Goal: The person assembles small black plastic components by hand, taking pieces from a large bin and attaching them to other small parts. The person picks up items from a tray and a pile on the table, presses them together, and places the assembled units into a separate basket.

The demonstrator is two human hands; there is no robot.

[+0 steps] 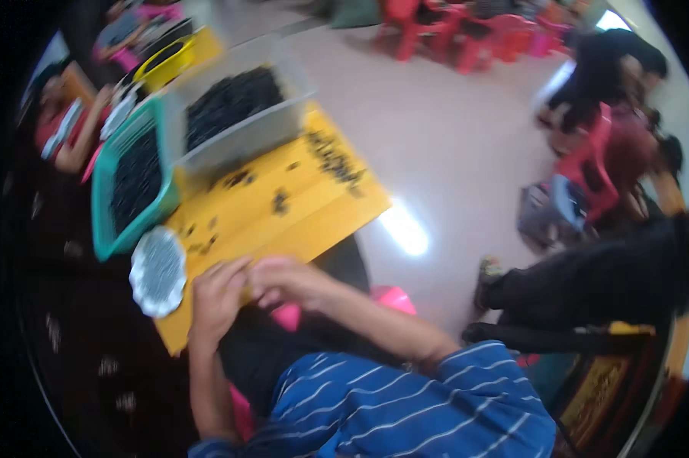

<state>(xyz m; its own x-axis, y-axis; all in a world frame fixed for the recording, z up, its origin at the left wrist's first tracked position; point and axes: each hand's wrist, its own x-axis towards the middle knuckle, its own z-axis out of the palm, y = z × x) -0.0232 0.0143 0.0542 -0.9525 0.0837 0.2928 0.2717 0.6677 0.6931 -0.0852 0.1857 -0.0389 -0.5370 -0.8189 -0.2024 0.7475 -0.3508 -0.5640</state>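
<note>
A pale floor point(344, 114) spreads beyond the right edge of the yellow table point(299, 229), whose near edge slants up to a corner at the right. A clear plastic bin point(241, 149) and, to its left, a green basket point(102, 198), both holding dark pieces, bound the far and left sides; yellow surface shows between them and the hands. The white scalloped plate point(157, 310), just beside the left hand point(218, 294), straddles the left edge in this view; its long axis looks to run away from the person. Both hands meet over the near edge, the left fingers bent toward the right hand point(287, 281), whose fingers curl inward; blur hides whether they grip anything. Smallest are the loose dark pieces point(333, 160) on the table, the densest band lying lengthwise along its right edge.
</note>
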